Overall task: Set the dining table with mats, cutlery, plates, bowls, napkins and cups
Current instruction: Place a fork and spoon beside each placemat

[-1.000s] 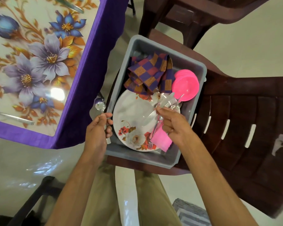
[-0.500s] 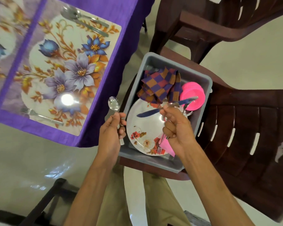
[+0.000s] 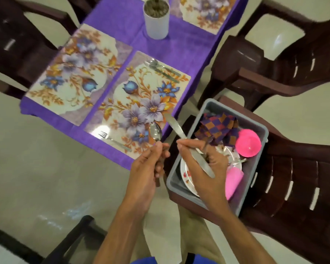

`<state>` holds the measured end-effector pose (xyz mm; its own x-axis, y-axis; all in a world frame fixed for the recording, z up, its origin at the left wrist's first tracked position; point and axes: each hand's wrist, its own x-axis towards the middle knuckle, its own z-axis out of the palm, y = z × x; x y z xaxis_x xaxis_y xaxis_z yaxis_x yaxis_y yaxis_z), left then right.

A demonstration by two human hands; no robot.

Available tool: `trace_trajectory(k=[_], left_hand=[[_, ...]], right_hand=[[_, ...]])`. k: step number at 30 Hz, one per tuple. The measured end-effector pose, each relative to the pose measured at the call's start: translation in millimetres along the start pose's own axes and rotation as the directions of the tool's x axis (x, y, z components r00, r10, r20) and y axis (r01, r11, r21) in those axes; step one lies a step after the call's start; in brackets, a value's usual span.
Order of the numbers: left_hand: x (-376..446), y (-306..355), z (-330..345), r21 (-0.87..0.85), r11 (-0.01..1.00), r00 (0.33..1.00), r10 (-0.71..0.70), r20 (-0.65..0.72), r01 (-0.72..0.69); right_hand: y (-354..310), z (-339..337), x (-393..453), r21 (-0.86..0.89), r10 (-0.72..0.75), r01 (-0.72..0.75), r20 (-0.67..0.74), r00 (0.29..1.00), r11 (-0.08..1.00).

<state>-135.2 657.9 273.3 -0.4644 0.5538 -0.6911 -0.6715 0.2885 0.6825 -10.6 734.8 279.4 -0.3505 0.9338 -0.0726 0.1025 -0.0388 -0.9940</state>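
My left hand [image 3: 147, 168] is curled round the handle of a shiny steel spoon [image 3: 155, 132]; its bowl points up over the near edge of the nearest floral place mat [image 3: 135, 103]. My right hand [image 3: 204, 168] pinches a steel table knife [image 3: 176, 128] near its middle, the blade pointing toward the purple tablecloth [image 3: 191, 46]. Both are in the air, between the table and the grey plastic tub [image 3: 255, 168] on a brown plastic chair [image 3: 293, 178]. In the tub lie a flowered white plate [image 3: 187, 176], a checked cloth napkin [image 3: 217, 126] and a pink plastic cup [image 3: 248, 142]. On the mat a steel fork [image 3: 112, 139] lies at the near side.
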Motion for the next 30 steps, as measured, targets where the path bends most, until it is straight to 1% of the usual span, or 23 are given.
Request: trace_trajectory(k=[1, 5, 8, 9, 11, 13, 16, 18, 22, 24, 28, 30], left_hand=[[-5.0, 12.6, -15.7, -0.004, 1.000, 1.000, 0.008, -0.007, -0.008], [-8.4, 59.3, -99.5, -0.019, 0.998, 0.998, 0.055, -0.004, -0.055], [-11.5, 100.8, -172.3, 0.021, 0.994, 0.995, 0.105, -0.002, -0.104], [-13.2, 112.9, -193.5, 0.008, 0.992, 0.992, 0.129, -0.012, -0.128], [-18.4, 139.6, -243.8, 0.010, 0.981, 0.980, 0.195, -0.030, -0.195], [-24.0, 164.7, -289.8, 0.057, 0.964, 0.965, 0.261, -0.028, -0.259], [-24.1, 197.0, -337.3, 0.190, 0.940, 0.957, 0.289, -0.003, -0.283], [-11.1, 216.6, -356.1, 0.263, 0.920, 0.954, 0.300, 0.001, -0.289], [40.6, 252.1, -374.8, 0.299, 0.909, 0.951, 0.308, -0.013, -0.290], [70.1, 269.1, -379.5, 0.351, 0.897, 0.956, 0.292, -0.014, -0.269], [138.3, 302.4, -388.0, 0.486, 0.840, 0.967, 0.251, 0.046, -0.241], [166.1, 318.0, -393.3, 0.549, 0.795, 0.966, 0.232, 0.117, -0.258]], right_hand=[[-4.1, 20.4, -9.3, -0.011, -0.016, 0.016, 0.023, 1.000, 1.000], [-14.6, 113.8, -49.6, -0.021, 0.007, -0.005, 0.094, 0.996, 1.000], [-28.3, 180.9, -78.5, -0.107, -0.079, 0.090, 0.103, 0.992, 0.990], [-35.1, 198.3, -86.4, -0.116, -0.079, 0.088, 0.084, 0.993, 0.989], [-48.9, 240.0, -98.6, -0.056, -0.014, 0.017, 0.049, 0.999, 0.998], [-59.6, 278.3, -102.6, 0.013, 0.048, -0.049, 0.026, 0.999, 0.999], [-67.5, 321.7, -95.3, 0.017, 0.063, -0.063, 0.012, 0.998, 0.998], [-67.4, 346.0, -82.5, 0.036, 0.081, -0.082, 0.016, 0.997, 0.996], [-61.8, 381.1, -42.7, 0.103, 0.131, -0.128, -0.030, 0.991, 0.987], [-57.2, 395.0, -20.5, 0.091, 0.144, -0.139, -0.052, 0.988, 0.986], [-37.8, 428.6, 29.0, 0.126, 0.239, -0.228, -0.084, 0.967, 0.966], [-33.7, 444.6, 54.2, 0.158, 0.294, -0.277, -0.097, 0.951, 0.948]])
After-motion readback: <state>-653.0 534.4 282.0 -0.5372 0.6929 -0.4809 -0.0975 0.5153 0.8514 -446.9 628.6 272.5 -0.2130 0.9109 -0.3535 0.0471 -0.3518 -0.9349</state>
